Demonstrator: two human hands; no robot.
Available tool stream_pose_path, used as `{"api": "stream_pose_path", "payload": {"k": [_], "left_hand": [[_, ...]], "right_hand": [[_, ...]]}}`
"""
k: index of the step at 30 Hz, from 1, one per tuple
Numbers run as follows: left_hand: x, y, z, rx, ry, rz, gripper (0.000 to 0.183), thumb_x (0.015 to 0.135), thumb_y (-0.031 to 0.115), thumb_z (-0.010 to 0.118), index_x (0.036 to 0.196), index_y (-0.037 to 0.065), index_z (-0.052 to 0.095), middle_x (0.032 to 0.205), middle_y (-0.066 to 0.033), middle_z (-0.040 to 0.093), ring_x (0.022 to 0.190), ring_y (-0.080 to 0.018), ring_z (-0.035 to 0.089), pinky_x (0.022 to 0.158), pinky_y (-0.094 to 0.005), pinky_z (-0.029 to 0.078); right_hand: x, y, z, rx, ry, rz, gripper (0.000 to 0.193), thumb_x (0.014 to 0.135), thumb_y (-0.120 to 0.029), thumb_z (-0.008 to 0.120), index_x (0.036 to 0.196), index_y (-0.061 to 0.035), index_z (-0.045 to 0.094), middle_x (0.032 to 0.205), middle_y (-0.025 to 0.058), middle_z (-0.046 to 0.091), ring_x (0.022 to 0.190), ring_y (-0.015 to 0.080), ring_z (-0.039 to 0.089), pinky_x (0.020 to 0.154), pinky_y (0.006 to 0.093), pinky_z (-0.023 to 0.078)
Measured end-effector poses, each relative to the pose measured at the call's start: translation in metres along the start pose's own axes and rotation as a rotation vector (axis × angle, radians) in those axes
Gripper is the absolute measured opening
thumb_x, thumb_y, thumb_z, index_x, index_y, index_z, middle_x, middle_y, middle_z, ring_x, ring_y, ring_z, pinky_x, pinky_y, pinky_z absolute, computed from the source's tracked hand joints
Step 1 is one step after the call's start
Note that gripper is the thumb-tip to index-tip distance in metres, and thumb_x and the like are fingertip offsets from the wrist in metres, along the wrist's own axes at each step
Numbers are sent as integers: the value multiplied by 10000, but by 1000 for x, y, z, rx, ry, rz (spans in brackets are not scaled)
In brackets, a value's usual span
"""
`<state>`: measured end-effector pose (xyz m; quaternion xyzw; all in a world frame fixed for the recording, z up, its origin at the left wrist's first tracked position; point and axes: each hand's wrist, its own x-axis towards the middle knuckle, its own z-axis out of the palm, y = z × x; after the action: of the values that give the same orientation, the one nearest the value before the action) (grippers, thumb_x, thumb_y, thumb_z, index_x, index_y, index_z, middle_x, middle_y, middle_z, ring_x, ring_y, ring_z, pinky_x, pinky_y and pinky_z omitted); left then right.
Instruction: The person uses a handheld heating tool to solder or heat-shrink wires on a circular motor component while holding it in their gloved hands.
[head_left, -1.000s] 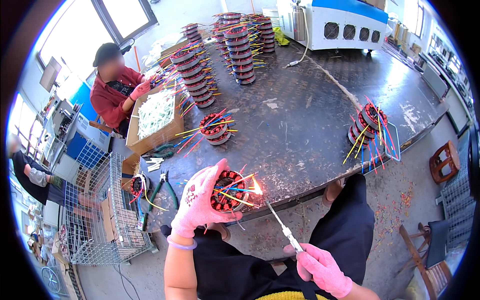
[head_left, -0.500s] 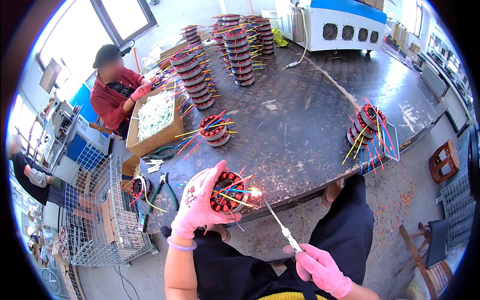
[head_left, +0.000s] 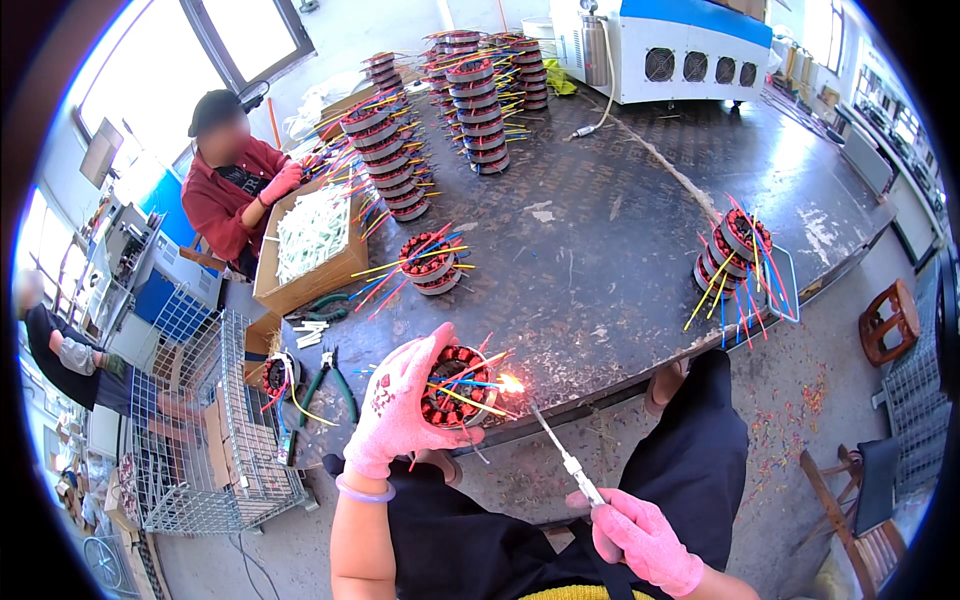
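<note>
Pink-gloved left hand (head_left: pixel 392 412): fingers clasped around one red-wound ring core (head_left: pixel 452 388), at the counter's (head_left: pixel 600 260) near edge. Pink-gloved right hand (head_left: pixel 648 542): fingers gripping one slim torch (head_left: pixel 573 464), flame (head_left: pixel 511 383) beyond its tip, at the core's coloured leads (head_left: pixel 475 381). Leftward: green-handled pliers (head_left: pixel 346 396). Farther back: stacked cores (head_left: pixel 480 115).

Head camera: worn on the head, wide fisheye, looking down and ahead.
Left hand (head_left: pixel 400 405) and right hand (head_left: pixel 645 540): close, seen from above, in the lower half.
Bench (head_left: pixel 600 270): spreads across the middle, its straight edges bowed.
Floor (head_left: pixel 800 450): seen from above, lower right.
Window (head_left: pixel 145 85): farther off, upper left, slanted.
</note>
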<state>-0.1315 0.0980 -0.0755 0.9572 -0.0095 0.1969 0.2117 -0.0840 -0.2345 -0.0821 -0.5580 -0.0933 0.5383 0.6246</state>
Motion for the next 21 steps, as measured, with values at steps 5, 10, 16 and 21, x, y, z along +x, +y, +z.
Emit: {"api": "stream_pose_path", "payload": {"k": [5, 10, 16, 21], "left_hand": [[0, 0, 0, 2, 2, -5, 1088, 543, 500, 899, 1397, -10, 458, 1187, -153, 655, 1120, -350, 622, 999, -438, 467], [-1, 1, 0, -11, 11, 2, 1094, 538, 484, 904, 1403, -8, 451, 1187, -150, 655, 1115, -353, 622, 995, -440, 470], [-1, 2, -2, -48, 64, 44, 1099, 529, 458, 918, 1408, -5, 447, 1197, -140, 653, 1129, -357, 615, 1003, -450, 465], [-3, 13, 0, 115, 250, 119, 1072, 526, 401, 932, 1396, 1, 452, 1319, -133, 580, 1228, -374, 538, 1065, -497, 426]], "right_hand": [[0, -1, 1, 21, -1, 8, 419, 1046, -260, 473, 1357, 15, 527, 678, -19, 495, 594, 53, 404, 555, 216, 310], [-3, 2, 1, 105, 15, -16, 401, 1047, -215, 484, 1364, 30, 516, 668, -27, 479, 587, 53, 400, 537, 219, 303], [-8, -4, -5, 123, 94, -72, 381, 1048, -199, 485, 1349, 32, 523, 645, -30, 473, 555, 53, 378, 509, 230, 285], [-12, -7, -13, 106, 145, -85, 365, 1048, -208, 476, 1320, 28, 540, 610, -38, 464, 511, 41, 344, 469, 220, 238]]}}
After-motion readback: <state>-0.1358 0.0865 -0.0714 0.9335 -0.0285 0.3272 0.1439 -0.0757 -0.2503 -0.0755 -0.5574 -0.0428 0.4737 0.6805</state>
